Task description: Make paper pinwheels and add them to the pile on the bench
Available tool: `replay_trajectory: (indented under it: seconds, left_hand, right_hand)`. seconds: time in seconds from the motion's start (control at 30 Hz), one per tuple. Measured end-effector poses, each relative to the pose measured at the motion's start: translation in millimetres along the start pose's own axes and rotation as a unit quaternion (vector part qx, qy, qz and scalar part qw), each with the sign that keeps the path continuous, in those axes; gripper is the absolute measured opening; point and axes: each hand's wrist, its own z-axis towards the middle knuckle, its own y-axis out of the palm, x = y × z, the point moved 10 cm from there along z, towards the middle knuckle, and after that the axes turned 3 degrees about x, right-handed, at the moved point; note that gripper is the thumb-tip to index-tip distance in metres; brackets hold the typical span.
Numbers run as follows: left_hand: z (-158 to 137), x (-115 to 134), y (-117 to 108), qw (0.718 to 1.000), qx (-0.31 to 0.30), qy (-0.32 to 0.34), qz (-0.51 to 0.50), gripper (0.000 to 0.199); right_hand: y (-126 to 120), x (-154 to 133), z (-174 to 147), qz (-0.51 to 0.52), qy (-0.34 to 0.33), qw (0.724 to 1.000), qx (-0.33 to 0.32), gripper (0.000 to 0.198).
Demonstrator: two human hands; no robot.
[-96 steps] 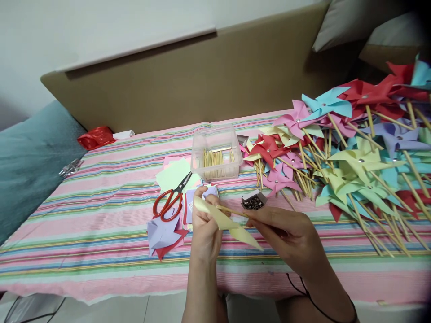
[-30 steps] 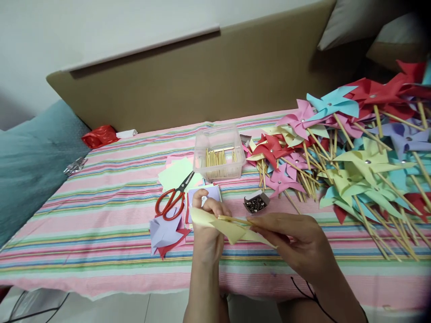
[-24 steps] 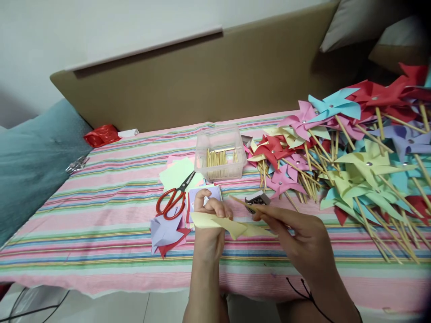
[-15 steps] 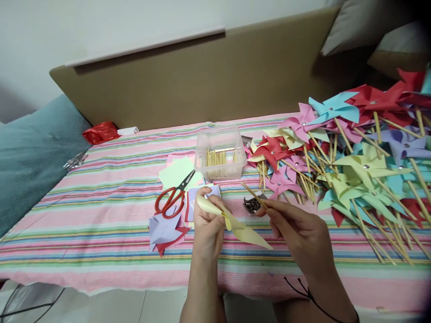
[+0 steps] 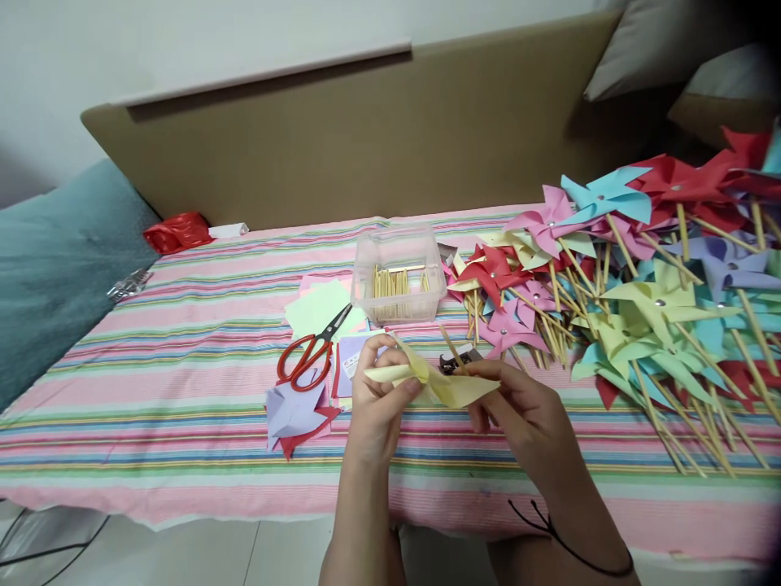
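Note:
My left hand (image 5: 381, 399) pinches a pale yellow paper pinwheel (image 5: 460, 389) near its centre, thumb in front and fingers behind. In my right hand (image 5: 518, 407) a thin wooden stick (image 5: 450, 346) is gripped, its upper end sticking out above the fingers. The right fingertips meet the pinwheel's right blade, and the stick passes behind the paper. A small box of metal fasteners (image 5: 460, 360) sits just behind, partly covered by my hands. Left of my left hand lie red-handled scissors (image 5: 308, 358) and folded purple paper (image 5: 296, 411) over red paper.
A clear plastic box (image 5: 399, 305) of short wooden sticks stands behind my hands. Square paper sheets (image 5: 317, 305) lie beside it. Many-coloured finished pinwheels (image 5: 659, 303) heap up on the right. A red plastic bag (image 5: 176, 233) and a teal cushion (image 5: 67, 268) are at the left.
My right hand has moved left and slightly down, bringing the stick behind the pinwheel. The pinwheel has turned in my left hand, and its right blade now meets my right fingers.

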Motion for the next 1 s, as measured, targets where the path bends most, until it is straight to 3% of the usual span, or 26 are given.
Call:
replay_trajectory:
  seconds: [0.17,0.37,0.6,1.0]
  left_hand:
    - [0,0,0,1.000,-0.009,0.019,0.006,0.052]
    - [1,5,-3,0.997,-0.003,0.051,-0.053,0.054]
    - [0,11,-1,0.995,0.010,0.044,-0.091,0.044]
    - [-1,9,4,0.995,-0.032,0.055,-0.082,0.061]
  right_hand:
    - [17,-14,-1,-0.057,-0.035,0.995,-0.072,0.016]
    - [29,-18,-5,-0.071,-0.047,0.991,-0.105,0.019]
    - [28,-22,-6,-0.093,-0.074,0.989,-0.086,0.020]
    - [24,-35,-9,-0.121,-0.127,0.982,-0.074,0.023]
